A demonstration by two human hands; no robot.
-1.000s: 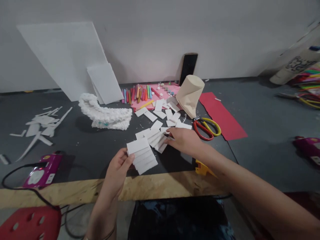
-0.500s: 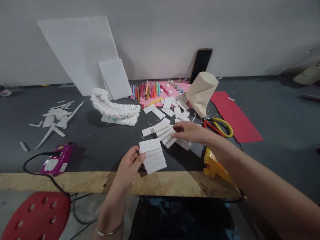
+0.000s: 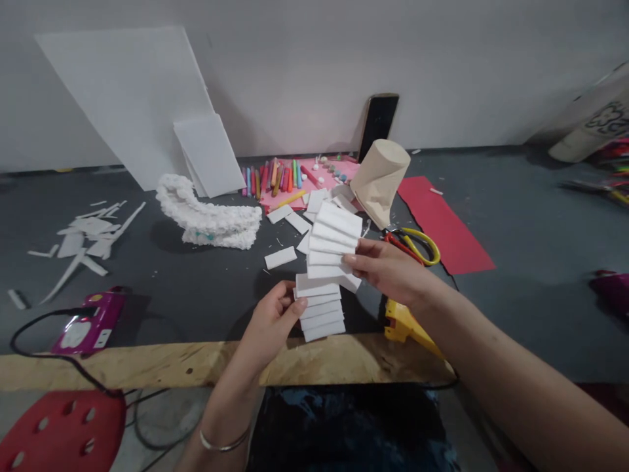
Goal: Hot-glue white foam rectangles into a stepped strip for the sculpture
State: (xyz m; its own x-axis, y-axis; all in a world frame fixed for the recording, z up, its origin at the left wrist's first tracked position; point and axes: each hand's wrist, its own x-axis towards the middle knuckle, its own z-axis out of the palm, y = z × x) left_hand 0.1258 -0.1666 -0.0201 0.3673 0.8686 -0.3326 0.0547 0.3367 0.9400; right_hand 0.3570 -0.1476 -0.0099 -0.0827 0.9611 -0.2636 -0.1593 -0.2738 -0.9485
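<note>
Head-worn camera looks forward and down, close over the table [image 3: 147, 288].

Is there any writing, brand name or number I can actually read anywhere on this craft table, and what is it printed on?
None can be read.
Magenta box: white label with print, too blurred to read.
Cream bag at the far right: dark ornamental print, not legible as letters.
White foam strips in the left hand and right hand: blank.
</note>
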